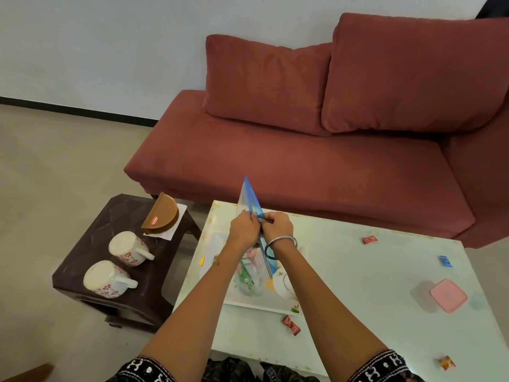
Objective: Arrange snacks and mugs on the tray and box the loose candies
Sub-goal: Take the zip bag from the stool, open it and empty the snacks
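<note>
From the head view, the left hand and right hand both pinched the blue-and-clear plastic snack packet, held upright over the white rectangular tray on the pale green desk. Loose wrapped candies lay right of the tray: a red candy near it, a blue candy farther right, beside the pink-lidded square box. Two white floral mugs lay on the dark brown side table at left.
</note>
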`<action>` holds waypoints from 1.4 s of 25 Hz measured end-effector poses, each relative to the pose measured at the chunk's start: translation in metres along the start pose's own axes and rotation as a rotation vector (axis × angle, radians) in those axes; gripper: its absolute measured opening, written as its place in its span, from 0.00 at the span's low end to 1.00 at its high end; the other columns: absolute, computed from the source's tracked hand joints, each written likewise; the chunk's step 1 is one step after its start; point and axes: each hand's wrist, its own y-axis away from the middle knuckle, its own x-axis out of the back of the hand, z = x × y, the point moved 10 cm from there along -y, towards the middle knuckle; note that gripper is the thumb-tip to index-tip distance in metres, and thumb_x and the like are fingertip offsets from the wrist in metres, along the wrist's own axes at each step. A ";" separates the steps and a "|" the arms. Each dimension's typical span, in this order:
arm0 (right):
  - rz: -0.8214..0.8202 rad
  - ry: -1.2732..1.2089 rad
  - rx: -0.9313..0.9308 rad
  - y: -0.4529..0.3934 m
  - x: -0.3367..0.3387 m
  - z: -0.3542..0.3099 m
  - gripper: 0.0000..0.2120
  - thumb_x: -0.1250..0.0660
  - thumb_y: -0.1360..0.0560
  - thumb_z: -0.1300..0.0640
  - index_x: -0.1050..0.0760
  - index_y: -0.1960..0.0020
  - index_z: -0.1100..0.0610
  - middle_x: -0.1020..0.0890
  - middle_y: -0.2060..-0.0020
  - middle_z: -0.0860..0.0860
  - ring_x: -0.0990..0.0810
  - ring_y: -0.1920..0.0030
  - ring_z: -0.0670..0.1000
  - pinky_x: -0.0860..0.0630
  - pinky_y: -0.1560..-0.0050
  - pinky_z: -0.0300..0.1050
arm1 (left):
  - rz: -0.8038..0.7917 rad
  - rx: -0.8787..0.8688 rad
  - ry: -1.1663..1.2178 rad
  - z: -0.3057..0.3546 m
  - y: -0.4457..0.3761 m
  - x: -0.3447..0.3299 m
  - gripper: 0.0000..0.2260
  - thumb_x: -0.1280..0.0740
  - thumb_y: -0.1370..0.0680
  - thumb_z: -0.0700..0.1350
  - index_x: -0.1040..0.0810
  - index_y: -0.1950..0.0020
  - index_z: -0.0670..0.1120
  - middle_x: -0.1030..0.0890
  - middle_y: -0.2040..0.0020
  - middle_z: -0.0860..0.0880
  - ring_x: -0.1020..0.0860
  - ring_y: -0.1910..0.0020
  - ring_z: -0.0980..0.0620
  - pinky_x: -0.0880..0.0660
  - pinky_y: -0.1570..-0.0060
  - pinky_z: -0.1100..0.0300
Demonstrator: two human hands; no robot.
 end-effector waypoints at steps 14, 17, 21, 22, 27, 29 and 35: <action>0.079 0.519 0.011 -0.001 0.006 0.008 0.09 0.37 0.28 0.62 0.24 0.50 0.64 0.20 0.49 0.61 0.21 0.47 0.63 0.25 0.50 0.50 | 0.168 0.032 -0.276 -0.008 0.010 0.024 0.06 0.38 0.25 0.37 0.24 0.53 0.36 0.20 0.51 0.38 0.23 0.55 0.44 0.34 0.62 0.58; 0.154 0.499 -0.059 -0.008 0.033 0.028 0.09 0.37 0.30 0.65 0.24 0.51 0.65 0.20 0.49 0.63 0.22 0.47 0.64 0.25 0.50 0.50 | 0.170 -0.059 -0.414 0.001 0.007 0.037 0.04 0.37 0.27 0.36 0.25 0.54 0.38 0.21 0.51 0.39 0.23 0.52 0.41 0.32 0.61 0.56; 0.247 0.431 -0.147 -0.015 0.072 0.056 0.08 0.37 0.31 0.66 0.23 0.53 0.66 0.19 0.52 0.64 0.21 0.51 0.66 0.25 0.55 0.50 | 0.159 -0.112 -0.548 -0.011 0.006 0.059 0.05 0.35 0.27 0.36 0.26 0.51 0.39 0.20 0.50 0.39 0.22 0.51 0.40 0.26 0.57 0.51; 0.262 0.415 -0.166 -0.015 0.079 0.061 0.07 0.37 0.31 0.66 0.23 0.55 0.66 0.19 0.54 0.64 0.22 0.52 0.66 0.26 0.57 0.49 | 0.147 -0.144 -0.554 -0.014 0.008 0.060 0.05 0.35 0.27 0.36 0.27 0.52 0.39 0.21 0.50 0.39 0.22 0.52 0.41 0.25 0.58 0.52; 0.296 0.389 -0.204 -0.014 0.096 0.069 0.07 0.36 0.29 0.66 0.22 0.53 0.65 0.19 0.54 0.63 0.21 0.54 0.63 0.27 0.59 0.48 | 0.049 -0.240 -0.491 -0.019 0.018 0.033 0.07 0.35 0.27 0.32 0.25 0.54 0.43 0.26 0.45 0.43 0.23 0.53 0.45 0.23 0.55 0.55; 0.306 0.424 -0.167 -0.009 0.096 0.065 0.11 0.36 0.29 0.66 0.22 0.48 0.62 0.19 0.51 0.61 0.22 0.50 0.62 0.26 0.55 0.48 | -0.007 -0.230 -0.449 -0.017 0.018 0.020 0.14 0.36 0.26 0.33 0.22 0.42 0.43 0.23 0.41 0.43 0.24 0.45 0.45 0.25 0.46 0.54; 0.129 0.484 0.398 0.020 0.025 0.008 0.11 0.39 0.29 0.68 0.22 0.50 0.63 0.22 0.50 0.61 0.23 0.49 0.61 0.27 0.55 0.53 | -0.032 -0.386 -0.352 0.007 0.033 0.003 0.19 0.37 0.29 0.30 0.24 0.39 0.38 0.22 0.37 0.42 0.25 0.39 0.42 0.30 0.37 0.52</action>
